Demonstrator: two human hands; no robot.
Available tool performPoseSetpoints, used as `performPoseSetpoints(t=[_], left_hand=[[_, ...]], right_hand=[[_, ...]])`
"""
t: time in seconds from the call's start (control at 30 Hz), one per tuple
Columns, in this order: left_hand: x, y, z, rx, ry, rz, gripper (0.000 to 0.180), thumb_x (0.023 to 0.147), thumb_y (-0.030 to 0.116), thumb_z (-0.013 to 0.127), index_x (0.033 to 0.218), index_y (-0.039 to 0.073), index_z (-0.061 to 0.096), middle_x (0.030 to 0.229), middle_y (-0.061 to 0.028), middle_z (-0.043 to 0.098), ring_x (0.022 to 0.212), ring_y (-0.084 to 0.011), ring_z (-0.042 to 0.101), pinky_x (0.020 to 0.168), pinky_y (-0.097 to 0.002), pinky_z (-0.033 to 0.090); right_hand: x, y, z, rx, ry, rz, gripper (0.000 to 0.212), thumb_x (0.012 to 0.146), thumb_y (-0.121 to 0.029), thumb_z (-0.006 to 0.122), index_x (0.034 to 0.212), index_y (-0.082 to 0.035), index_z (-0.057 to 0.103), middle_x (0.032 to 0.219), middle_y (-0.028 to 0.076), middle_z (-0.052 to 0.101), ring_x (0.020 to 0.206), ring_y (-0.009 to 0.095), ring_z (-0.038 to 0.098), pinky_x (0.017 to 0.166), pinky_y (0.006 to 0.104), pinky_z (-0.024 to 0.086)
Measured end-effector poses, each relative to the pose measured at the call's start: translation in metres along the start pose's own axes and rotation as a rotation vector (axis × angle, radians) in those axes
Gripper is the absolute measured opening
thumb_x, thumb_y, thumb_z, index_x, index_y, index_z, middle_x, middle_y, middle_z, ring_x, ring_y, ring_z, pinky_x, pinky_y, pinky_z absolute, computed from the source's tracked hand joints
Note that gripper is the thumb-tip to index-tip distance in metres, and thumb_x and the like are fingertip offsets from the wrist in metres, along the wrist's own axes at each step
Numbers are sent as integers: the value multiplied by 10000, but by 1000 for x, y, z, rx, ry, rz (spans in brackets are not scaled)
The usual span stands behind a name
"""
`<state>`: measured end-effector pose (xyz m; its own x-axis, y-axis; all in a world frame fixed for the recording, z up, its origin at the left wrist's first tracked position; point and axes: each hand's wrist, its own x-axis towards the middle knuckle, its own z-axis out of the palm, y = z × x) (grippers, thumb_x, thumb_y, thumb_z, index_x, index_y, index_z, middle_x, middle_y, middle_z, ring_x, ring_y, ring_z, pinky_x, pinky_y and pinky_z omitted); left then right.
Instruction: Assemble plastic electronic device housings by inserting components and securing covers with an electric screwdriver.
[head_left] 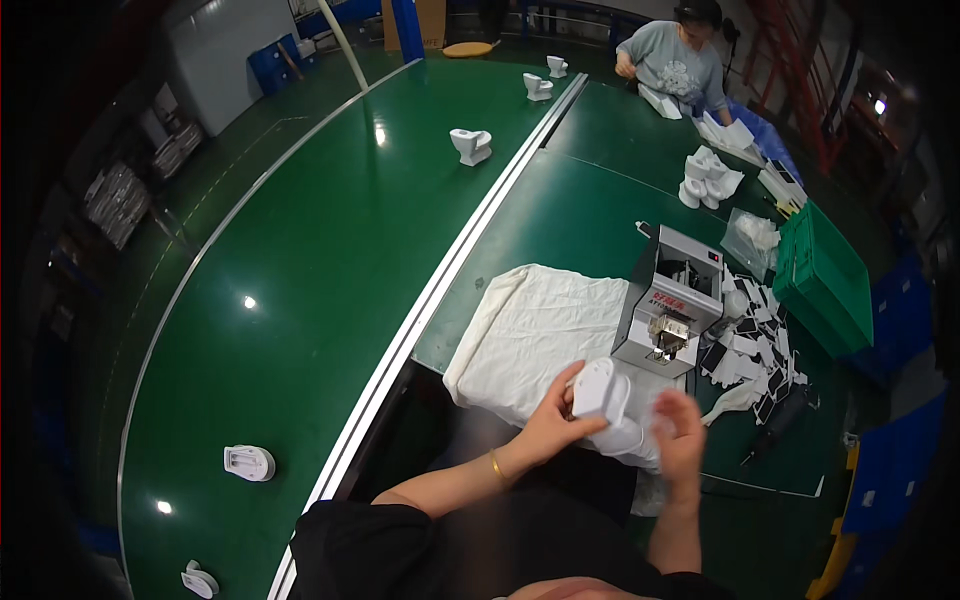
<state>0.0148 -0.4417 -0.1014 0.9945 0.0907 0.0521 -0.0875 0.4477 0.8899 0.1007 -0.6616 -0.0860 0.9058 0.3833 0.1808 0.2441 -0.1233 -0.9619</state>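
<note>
A white miniature toilet [600,392] is tilted over the near edge of a white cloth [550,318]. Wrapped round its left side is my left hand [552,422], closed, with a gold bangle on the wrist. My right hand [682,432] is raised just right of the toilet's rounded end, its fingers bent and smeared by motion. Whether those fingers touch or hold anything cannot be made out. Right beyond both hands stands a grey box-shaped machine [668,300] with an open top and a metal mechanism at its front.
Several white toilet pieces, one here [471,146], sit on the green conveyor [300,350] at left, past a white rail [440,290]. Right of the machine lie a heap of white and black flat parts [750,350], a black handheld tool [778,428] and a green crate [825,280]. A co-worker [680,65] handles white pieces far right.
</note>
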Motion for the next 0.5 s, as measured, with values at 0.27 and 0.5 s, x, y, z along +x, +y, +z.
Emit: performPoseSetpoints(t=[0.27, 0.5], left_hand=[[14, 38, -22, 483, 75, 250, 847, 793, 48, 781, 1507, 98, 327, 1420, -167, 492, 1265, -278, 526, 1059, -369, 425], [9, 79, -69, 1127, -13, 520, 563, 682, -73, 708, 1212, 86, 607, 1245, -133, 620, 1131, -310, 618, 936, -387, 519]], right_hand=[[1, -32, 50, 183, -194, 164, 509, 844, -99, 769, 1253, -29, 475, 1100, 85, 620, 964, 142, 608, 812, 297, 520], [14, -49, 88, 278, -376, -13, 725, 834, 4, 731, 1451, -39, 352, 1197, 125, 591, 1037, 150, 604, 841, 281, 503]])
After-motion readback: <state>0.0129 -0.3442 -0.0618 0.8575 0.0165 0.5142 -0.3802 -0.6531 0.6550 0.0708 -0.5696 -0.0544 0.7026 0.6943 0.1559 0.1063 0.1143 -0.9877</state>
